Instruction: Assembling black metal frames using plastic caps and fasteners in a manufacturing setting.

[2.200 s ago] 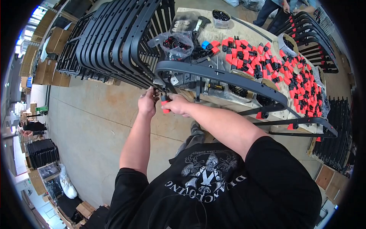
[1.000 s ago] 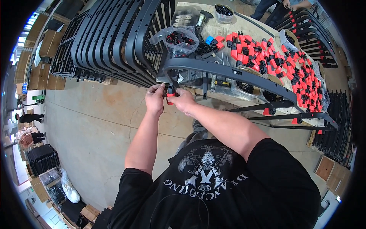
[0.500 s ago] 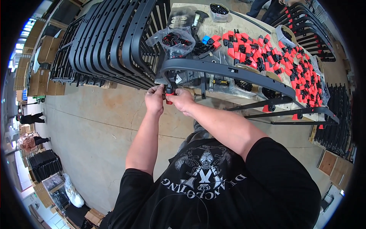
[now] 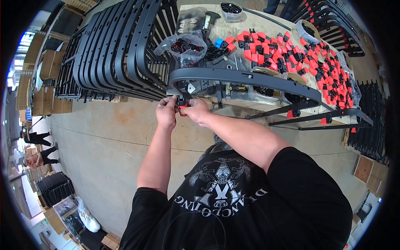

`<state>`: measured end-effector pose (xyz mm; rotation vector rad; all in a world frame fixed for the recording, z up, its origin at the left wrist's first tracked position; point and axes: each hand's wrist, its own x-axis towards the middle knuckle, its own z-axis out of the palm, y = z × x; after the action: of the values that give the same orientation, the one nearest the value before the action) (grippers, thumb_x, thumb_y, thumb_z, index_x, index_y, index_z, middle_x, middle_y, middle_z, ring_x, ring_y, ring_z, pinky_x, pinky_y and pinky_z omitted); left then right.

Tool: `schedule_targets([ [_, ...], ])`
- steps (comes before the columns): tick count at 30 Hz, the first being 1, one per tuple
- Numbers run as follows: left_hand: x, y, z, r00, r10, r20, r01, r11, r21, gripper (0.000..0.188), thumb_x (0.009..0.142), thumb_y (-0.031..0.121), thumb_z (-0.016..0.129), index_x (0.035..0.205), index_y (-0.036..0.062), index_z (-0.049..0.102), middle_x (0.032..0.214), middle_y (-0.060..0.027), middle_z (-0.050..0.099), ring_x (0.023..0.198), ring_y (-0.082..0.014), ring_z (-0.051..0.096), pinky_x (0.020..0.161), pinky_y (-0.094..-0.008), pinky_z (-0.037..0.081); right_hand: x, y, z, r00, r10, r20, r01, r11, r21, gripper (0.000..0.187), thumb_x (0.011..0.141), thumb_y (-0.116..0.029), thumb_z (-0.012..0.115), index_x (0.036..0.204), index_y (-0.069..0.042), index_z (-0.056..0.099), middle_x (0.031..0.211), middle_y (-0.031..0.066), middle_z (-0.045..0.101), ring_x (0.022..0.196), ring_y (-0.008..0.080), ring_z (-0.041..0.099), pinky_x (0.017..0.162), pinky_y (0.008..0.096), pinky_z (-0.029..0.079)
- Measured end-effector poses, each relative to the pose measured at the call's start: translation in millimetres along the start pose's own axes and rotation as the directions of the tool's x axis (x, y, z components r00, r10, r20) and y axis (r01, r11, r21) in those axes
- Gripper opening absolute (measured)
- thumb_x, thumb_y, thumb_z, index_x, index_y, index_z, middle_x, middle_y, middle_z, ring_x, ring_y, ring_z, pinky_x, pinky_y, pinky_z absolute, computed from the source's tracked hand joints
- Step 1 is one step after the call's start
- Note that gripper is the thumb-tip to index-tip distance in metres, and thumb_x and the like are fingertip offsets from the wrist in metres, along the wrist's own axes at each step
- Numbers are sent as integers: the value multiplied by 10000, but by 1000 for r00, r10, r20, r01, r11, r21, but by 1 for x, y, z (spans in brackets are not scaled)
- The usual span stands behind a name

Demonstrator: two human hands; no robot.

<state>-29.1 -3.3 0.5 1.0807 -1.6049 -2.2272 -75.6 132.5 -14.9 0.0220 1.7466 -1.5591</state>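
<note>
A black metal tube frame (image 4: pixel 250 76) with rounded corners lies across the near edge of the workbench (image 4: pixel 192 9). At its left end, a small red and black plastic fitting (image 4: pixel 183 110) sits on or against the tube's leg. My right hand (image 4: pixel 197 112) grips this fitting from the right, thumb on the red part. From the left, the fingers of my left hand (image 4: pixel 166 112) pinch close together at the fitting's side; any small part between them is too tiny to make out. More red fittings (image 4: pixel 290 113) are on the frame farther right.
Many loose red and black fittings (image 4: pixel 287 56) cover the bench. A plastic bag (image 4: pixel 183 46), a power tool (image 4: pixel 208 21), a screwdriver (image 4: pixel 237 88) and tubs of black parts (image 4: pixel 231 12) lie around them. Stacked black frames (image 4: pixel 112 46) stand left. Two people (image 4: pixel 37 148) are far left.
The view has shifted slightly, so the bench and frame appear a little to the left. Both hands stay at the fitting, with only a slight shift of the fingers.
</note>
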Motion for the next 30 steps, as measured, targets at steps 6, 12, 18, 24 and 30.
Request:
schedule_targets([
  [6,-4,1,0,997,58,47,-63,990,129,153,995,167,661,993,14,669,849,-29,661,710,-122,586,652,-272,479,-11,-11,-6,982,120,146,-144,975,168,201,822,-108,741,982,5,696,878,70,704,748,145,649,675,287,529],
  [12,-25,10,1,994,57,88,-69,987,143,197,1004,192,646,1086,18,687,953,-23,682,851,-114,604,738,-278,486,-10,-11,-11,1000,22,4,-22,1000,12,258,800,-233,763,874,2,686,784,68,683,727,144,640,655,324,514],
  [18,-61,7,6,899,433,74,-403,748,527,230,955,145,671,1147,18,684,1019,-72,686,929,-186,630,804,-315,507,-24,-30,-42,960,204,191,-272,834,481,485,957,-462,621,1118,-6,654,960,82,686,793,226,658,758,382,541],
  [24,-93,27,24,688,526,500,-686,249,684,316,791,159,773,1094,93,711,1039,-141,646,995,-353,607,916,-459,485,-54,-51,-62,888,91,450,-332,805,492,676,1015,-578,468,1299,31,540,1159,133,660,1015,235,636,924,397,511],
  [30,-90,32,24,655,488,576,-726,196,660,243,784,150,772,1019,97,739,1023,-129,659,984,-338,614,893,-444,496,-63,-58,-63,881,98,464,-326,835,444,660,1026,-569,448,1320,13,552,1222,113,658,1075,218,630,980,400,483],
])
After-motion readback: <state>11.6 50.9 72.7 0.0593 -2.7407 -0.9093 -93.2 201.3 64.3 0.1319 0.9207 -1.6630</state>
